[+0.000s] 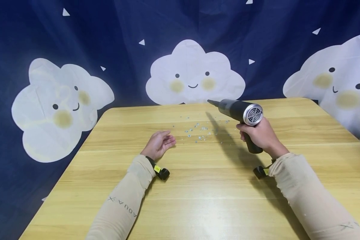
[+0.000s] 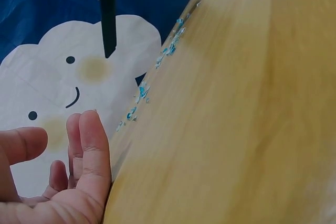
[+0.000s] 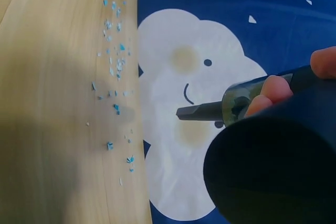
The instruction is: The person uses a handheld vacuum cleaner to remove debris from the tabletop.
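My right hand (image 1: pixel 262 135) grips the handle of a black handheld vacuum (image 1: pixel 235 109) with a silver vented rear end and a narrow nozzle. It is held above the table, its nozzle toward the back and slightly left. Below and left of the nozzle, blue and white paper scraps (image 1: pixel 204 128) lie scattered on the wood. Beside them on the left, my left hand (image 1: pixel 159 145) is held low with relaxed fingers and nothing in it. The nozzle (image 3: pixel 199 112) and the scraps (image 3: pixel 119 64) show apart in the right wrist view.
The light wooden table (image 1: pixel 180 200) ends at a dark blue curtain (image 1: pixel 126 33) printed with white smiling clouds. Small dark cameras are strapped to both wrists, the left camera (image 1: pixel 163 173) low over the table. The vacuum's shadow (image 1: pixel 228 141) falls across the wood.
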Tool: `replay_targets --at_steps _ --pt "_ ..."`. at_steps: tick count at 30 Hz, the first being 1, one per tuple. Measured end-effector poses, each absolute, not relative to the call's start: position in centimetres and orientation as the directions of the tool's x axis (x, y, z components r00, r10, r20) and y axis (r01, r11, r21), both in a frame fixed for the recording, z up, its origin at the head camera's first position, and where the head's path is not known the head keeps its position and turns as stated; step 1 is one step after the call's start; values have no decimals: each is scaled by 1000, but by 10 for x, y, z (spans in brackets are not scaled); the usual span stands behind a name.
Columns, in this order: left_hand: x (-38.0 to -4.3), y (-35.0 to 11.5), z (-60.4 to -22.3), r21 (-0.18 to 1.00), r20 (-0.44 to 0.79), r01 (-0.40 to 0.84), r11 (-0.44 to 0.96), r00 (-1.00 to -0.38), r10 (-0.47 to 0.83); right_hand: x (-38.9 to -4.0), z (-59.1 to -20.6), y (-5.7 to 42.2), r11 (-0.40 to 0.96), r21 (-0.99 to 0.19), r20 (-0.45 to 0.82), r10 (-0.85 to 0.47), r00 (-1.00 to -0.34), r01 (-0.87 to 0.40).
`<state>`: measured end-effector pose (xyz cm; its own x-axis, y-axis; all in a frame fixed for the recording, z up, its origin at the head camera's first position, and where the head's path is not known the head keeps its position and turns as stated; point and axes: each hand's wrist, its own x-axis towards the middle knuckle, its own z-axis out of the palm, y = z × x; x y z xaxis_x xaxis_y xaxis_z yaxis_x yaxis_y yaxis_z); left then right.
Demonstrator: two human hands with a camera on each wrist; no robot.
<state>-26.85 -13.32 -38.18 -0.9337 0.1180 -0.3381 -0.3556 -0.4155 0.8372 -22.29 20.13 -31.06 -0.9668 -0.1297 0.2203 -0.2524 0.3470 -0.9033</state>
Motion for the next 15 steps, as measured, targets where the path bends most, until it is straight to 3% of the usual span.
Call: replay_targets --at_steps 15 --pt "-268 -133 -383 848 -333 -349 -400 -936 111 -223 -316 196 349 -901 203 -181 -962 -256"
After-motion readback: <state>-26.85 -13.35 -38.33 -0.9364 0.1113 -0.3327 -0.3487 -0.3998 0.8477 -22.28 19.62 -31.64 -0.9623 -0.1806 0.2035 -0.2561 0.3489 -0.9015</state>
